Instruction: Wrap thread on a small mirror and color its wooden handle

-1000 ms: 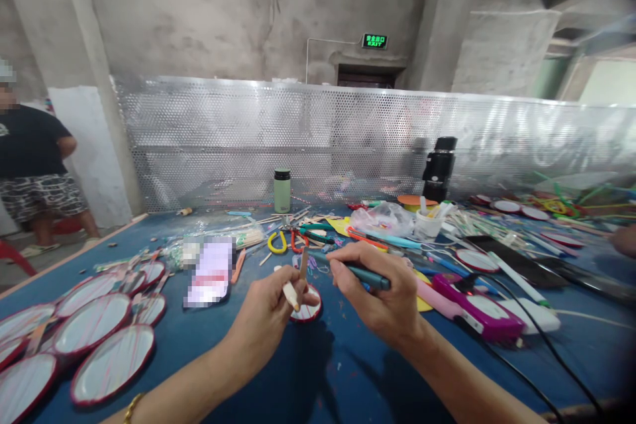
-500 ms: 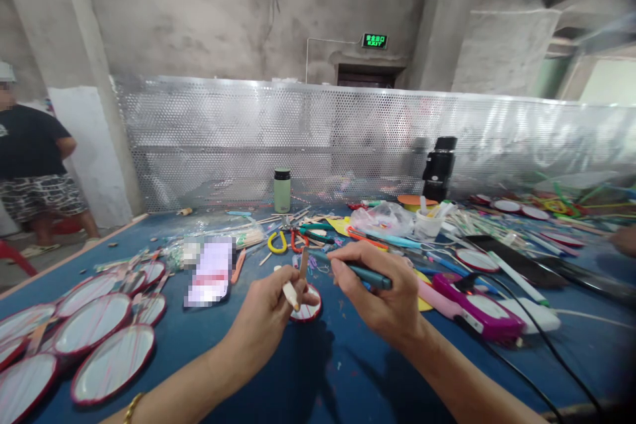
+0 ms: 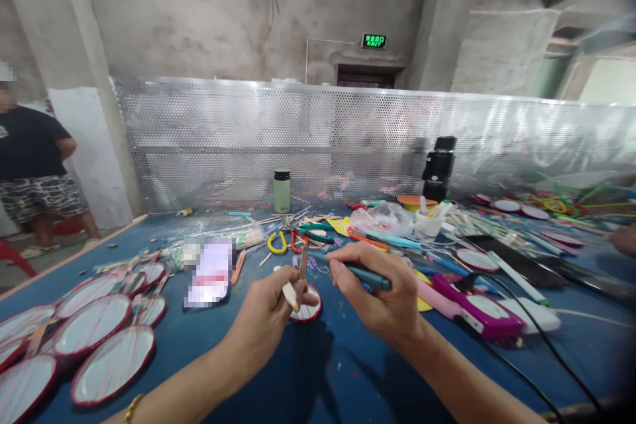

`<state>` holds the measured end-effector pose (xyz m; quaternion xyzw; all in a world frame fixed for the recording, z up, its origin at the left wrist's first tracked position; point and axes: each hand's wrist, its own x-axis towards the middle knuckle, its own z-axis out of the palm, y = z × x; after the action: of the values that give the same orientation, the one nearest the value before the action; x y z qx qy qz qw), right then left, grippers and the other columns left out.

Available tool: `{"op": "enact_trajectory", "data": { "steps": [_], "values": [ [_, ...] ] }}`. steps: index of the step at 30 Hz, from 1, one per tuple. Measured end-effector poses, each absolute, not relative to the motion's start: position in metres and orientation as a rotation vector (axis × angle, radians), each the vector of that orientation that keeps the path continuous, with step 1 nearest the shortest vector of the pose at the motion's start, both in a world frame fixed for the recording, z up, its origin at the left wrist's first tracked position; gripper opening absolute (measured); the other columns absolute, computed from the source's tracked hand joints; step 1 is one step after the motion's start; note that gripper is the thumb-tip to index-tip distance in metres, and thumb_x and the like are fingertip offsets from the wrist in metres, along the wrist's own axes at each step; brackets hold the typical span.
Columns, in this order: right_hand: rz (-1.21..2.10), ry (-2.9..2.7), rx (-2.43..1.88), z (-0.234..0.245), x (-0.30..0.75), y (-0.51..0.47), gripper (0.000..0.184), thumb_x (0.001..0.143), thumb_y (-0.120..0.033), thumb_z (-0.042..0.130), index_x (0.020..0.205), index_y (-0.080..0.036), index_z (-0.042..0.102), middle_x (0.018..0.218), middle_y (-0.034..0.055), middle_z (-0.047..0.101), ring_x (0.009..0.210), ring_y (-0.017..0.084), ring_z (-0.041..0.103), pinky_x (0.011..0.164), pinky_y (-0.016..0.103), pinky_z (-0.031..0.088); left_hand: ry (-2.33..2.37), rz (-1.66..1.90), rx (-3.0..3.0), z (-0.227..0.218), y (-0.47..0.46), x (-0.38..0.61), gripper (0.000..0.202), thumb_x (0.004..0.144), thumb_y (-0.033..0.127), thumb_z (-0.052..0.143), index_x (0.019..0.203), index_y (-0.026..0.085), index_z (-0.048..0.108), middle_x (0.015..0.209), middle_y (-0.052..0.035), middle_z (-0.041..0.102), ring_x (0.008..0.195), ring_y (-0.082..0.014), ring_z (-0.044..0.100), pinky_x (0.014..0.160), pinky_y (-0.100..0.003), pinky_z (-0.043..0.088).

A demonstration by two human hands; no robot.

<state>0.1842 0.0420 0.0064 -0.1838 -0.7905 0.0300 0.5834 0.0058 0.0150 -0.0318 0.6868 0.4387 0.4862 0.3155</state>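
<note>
Over the table (image 3: 318,371), left hand (image 3: 265,318) pinches a stick (image 3: 303,264), right hand (image 3: 382,298) grips a tool (image 3: 370,276).

— Where is free room on the bench (image 3: 199,328)?
— Only near, beside the left hand (image 3: 265,315) and right hand (image 3: 382,298). Red-rimmed discs (image 3: 112,364) block the left, a pink device (image 3: 477,311) the right, scissors (image 3: 293,240) the far side.
</note>
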Motion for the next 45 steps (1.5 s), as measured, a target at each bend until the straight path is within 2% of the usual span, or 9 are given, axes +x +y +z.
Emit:
{"op": "enact_trajectory", "data": {
  "steps": [23,45],
  "values": [
    [0.073,-1.847,-0.442,0.0066,0.1841,0.0424,0.011,0.085,-0.012,0.058,0.085,-0.02,0.066,0.065,-0.0048,0.062,0.054,0.006,0.056,0.054,0.02,0.045,1.158,1.29,1.769,-0.031,0.0158,0.007,0.026,0.093,0.037,0.047,0.075,0.02,0.055,0.08,-0.0052,0.074,0.078,-0.0213,0.068,0.069,-0.029,0.045],
    [0.058,-1.838,-0.437,0.0068,0.1855,0.0424,0.01,0.085,-0.012,0.059,0.085,-0.019,0.066,0.064,-0.0047,0.062,0.052,0.006,0.055,0.053,0.019,0.045,1.166,1.295,1.784,-0.0296,0.014,0.007,0.027,0.093,0.037,0.048,0.076,0.019,0.058,0.078,-0.0051,0.073,0.076,-0.0203,0.067,0.068,-0.027,0.044]
  ]
}}
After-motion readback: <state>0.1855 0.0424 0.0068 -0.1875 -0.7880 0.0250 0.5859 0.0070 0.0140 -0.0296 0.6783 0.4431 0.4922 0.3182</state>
